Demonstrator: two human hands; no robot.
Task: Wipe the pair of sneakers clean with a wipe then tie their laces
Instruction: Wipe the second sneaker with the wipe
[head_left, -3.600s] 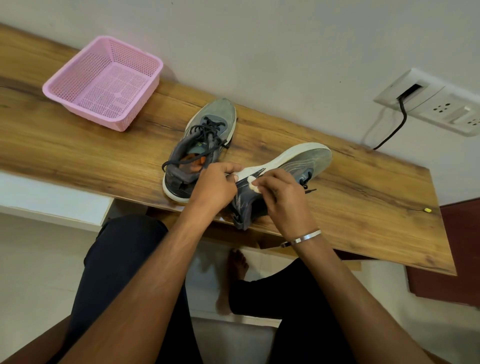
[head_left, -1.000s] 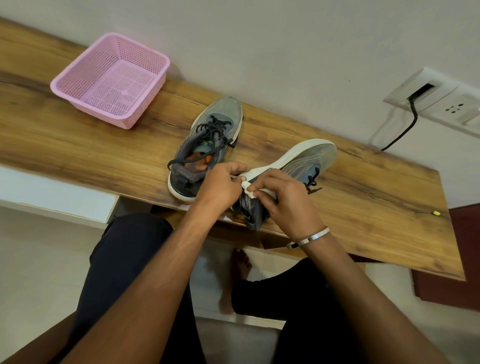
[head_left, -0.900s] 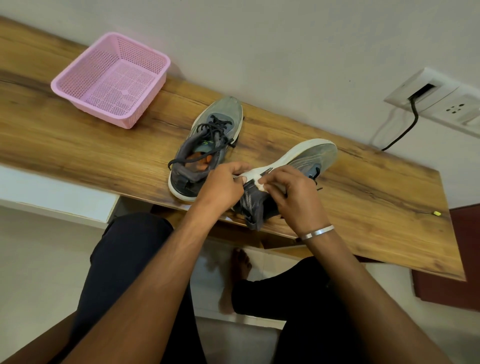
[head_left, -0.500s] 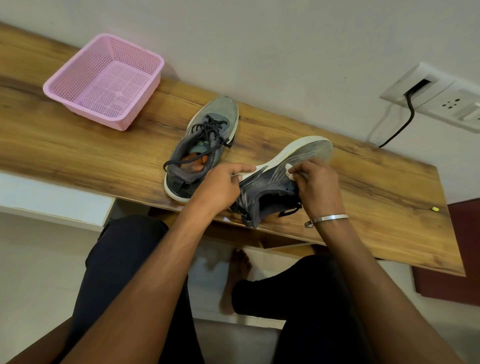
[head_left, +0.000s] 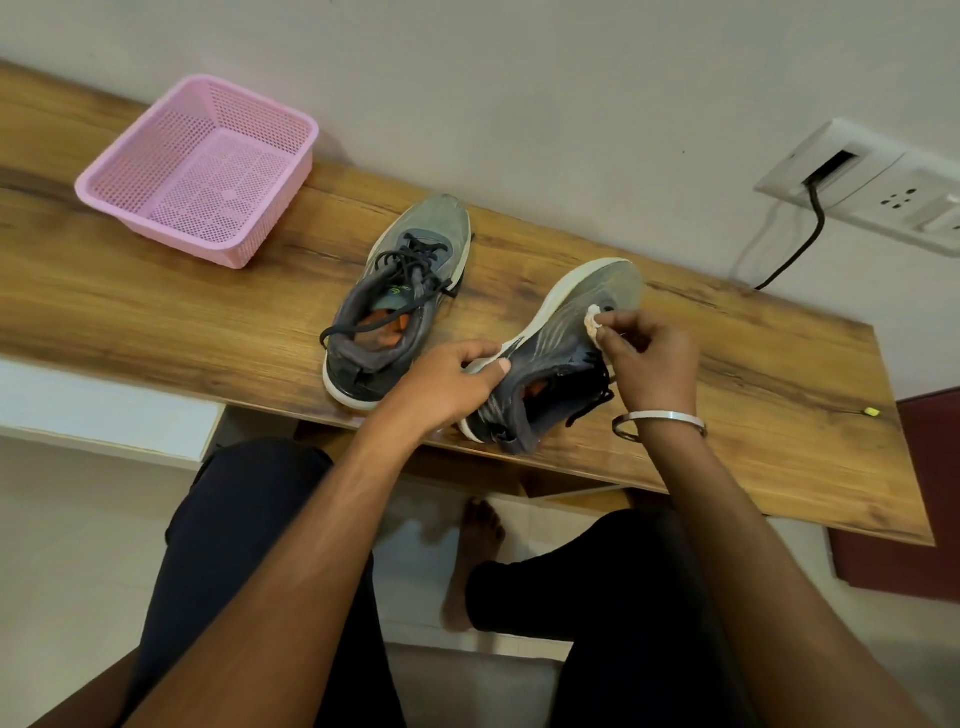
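No legible text anywhere.

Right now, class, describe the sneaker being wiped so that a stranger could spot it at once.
On the wooden shelf along the wall lie two grey sneakers. It is the right-hand sneaker, tipped on its side showing its white sole, unlike the upright sneaker.

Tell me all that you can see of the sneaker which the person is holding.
The held sneaker is grey, with a darker heel, a white sole and black laces hanging loose. It lies tilted on its side at the front edge of the wooden table, toe toward the wall. The left hand grips its heel end; the right hand presses a small white wipe on its upper.
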